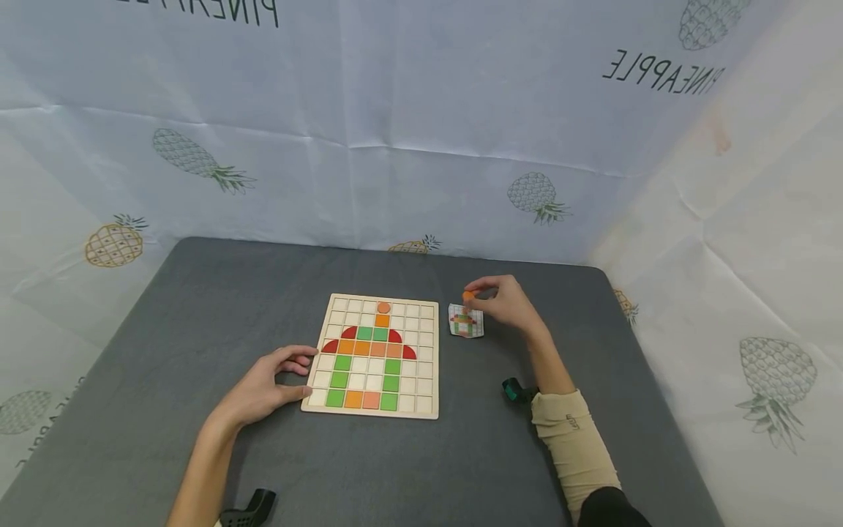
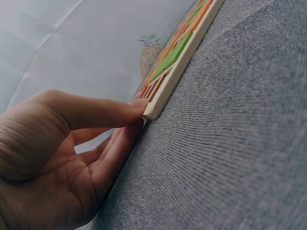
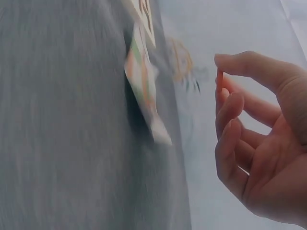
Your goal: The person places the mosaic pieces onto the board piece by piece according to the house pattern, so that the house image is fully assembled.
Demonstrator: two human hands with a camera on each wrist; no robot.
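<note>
A wooden grid board [image 1: 424, 366] lies on the table, with green, orange, salmon and red flat pieces set in its squares. At the board's left edge is my left hand [image 1: 266, 384], thumb tip and fingertips touching the rim. The left wrist view shows that thumb [image 2: 110, 111] straight, its tip at the board's corner [image 2: 156, 109]. Right of the board, my right hand [image 1: 507, 301] pinches a small orange piece [image 1: 468, 296] between thumb and fingers. That piece [image 3: 219, 82] appears thin and edge-on in the right wrist view. Below it lies a creased pattern card [image 1: 466, 328].
A dark grey cloth covers the table [image 1: 421, 468]. Near my right forearm is a small black and green device [image 1: 516, 390]; a black device [image 1: 250, 509] sits by my left wrist. White pineapple-print sheets [image 1: 421, 95] hang behind and beside the table.
</note>
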